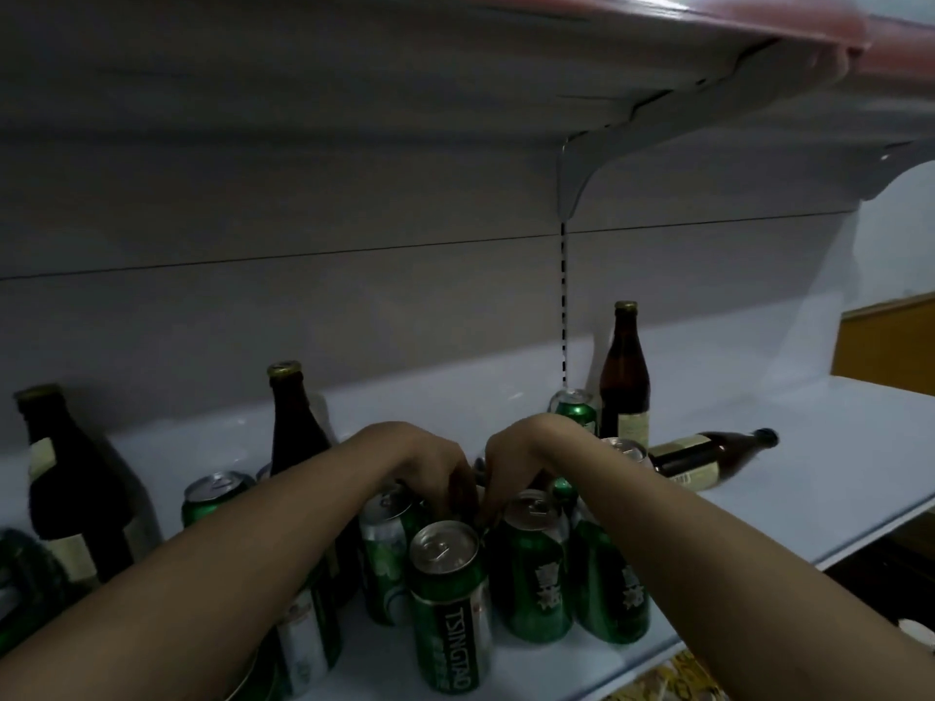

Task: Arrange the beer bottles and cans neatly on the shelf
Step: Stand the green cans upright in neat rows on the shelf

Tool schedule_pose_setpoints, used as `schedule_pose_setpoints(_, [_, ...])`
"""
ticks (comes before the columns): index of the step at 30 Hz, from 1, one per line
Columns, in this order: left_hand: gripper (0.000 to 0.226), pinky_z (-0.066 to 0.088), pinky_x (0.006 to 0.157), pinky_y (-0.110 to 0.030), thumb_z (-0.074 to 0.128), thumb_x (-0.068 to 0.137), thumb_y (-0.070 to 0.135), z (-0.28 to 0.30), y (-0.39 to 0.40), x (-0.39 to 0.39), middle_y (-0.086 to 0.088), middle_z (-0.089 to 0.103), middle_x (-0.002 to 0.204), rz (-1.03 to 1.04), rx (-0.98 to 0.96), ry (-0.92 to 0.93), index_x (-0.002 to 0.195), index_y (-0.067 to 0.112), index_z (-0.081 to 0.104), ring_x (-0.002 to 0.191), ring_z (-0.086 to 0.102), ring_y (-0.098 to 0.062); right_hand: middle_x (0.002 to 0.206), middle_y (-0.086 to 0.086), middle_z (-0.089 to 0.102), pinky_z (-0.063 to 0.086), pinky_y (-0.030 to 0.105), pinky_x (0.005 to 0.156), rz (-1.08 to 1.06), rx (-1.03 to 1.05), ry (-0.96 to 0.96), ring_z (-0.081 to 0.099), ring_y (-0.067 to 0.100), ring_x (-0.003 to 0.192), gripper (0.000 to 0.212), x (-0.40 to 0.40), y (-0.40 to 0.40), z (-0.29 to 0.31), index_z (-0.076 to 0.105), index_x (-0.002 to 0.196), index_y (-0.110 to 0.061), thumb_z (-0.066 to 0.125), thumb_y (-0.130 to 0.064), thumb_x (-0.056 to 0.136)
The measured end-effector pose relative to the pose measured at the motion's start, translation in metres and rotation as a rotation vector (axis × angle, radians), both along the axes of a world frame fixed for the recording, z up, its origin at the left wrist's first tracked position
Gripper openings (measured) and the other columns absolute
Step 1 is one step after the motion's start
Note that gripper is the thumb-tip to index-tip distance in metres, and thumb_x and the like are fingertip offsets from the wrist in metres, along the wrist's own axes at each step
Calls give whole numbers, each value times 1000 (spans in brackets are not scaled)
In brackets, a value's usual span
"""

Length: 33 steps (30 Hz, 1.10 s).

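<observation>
I have both hands reaching into the cluster of green aluminium beer cans at the middle of the white metal shelf point(759, 478). My left hand point(430, 462) and right hand point(526, 455) are nearly touching each other, wrists arched, fingers curled downward into the gap behind the nearest upright green can with the silver pull-tab lid point(448, 599). Whatever they are closing on sits just beyond that can, between the can with the pale green label point(384, 543) on my left and the dark green can with white characters point(536, 564) on my right. The fingertips are hidden by the cans and by the hands themselves, so I cannot tell whether either hand is gripping something or only touching lids.

The piece I judge most out of place is the brown glass bottle lying on its side point(713, 455), well to the right of my hands, its long axis running across the shelf with the neck pointing right. My right hand is the nearer one. Behind it a tall brown bottle with a gold cap point(625, 376) stands upright beside another green can point(574, 409). Two dark bottles point(293, 437) point(55, 473) stand at the left
</observation>
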<state>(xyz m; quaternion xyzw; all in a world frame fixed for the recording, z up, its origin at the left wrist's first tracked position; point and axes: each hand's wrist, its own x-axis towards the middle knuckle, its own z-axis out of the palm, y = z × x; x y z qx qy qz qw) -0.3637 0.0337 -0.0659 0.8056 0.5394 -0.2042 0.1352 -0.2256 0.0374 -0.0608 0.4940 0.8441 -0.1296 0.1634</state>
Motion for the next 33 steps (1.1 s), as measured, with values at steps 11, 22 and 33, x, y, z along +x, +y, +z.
schedule_pose_setpoints(11, [39,52,95,-45,73,85,16,-7,-4,-5,-7,67,123,-79,48,-3,123,16,65,110,64,-27,125,14,65,49,40,101,87,-36,-185,59,24,96,49,-24,0,-2,64,126,-6,66,-41,93])
schedule_pose_setpoints(22, [53,51,92,-37,82,79,26,30,-19,-18,1,63,124,4,278,-75,129,25,62,109,59,-21,112,15,71,56,44,92,-37,92,226,68,30,99,40,-3,-12,8,70,113,-2,75,-30,86])
schedule_pose_setpoints(33, [42,44,80,-16,70,90,36,60,-60,-51,1,61,126,146,463,-719,130,28,59,110,57,-13,115,17,67,59,47,87,-241,-104,1403,71,27,99,56,34,-66,8,46,138,-27,73,-24,90])
